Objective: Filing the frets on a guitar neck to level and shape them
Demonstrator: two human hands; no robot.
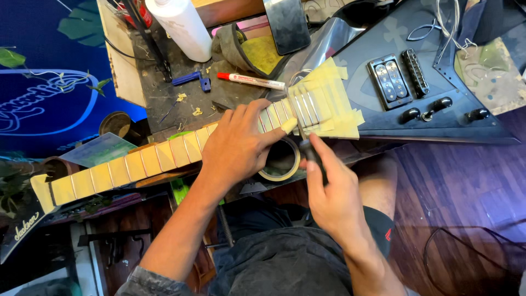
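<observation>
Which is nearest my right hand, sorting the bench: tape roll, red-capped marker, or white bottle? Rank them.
From the right hand:
1. Tape roll, just left, under the neck.
2. Red-capped marker, beyond the neck.
3. White bottle, at the top edge.

Black electric guitar (pixel 438 104) lies flat across the bench, its neck (pixel 164 156) masked in yellow tape between frets

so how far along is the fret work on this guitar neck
Done: masking tape covers the fretboard between frets along the neck, and around the body end. In hand: the left hand presses on the neck while the right hand holds a dark-handled tool at the upper frets. Left: cannot tell which frets are finished; the tape is still on.
</observation>
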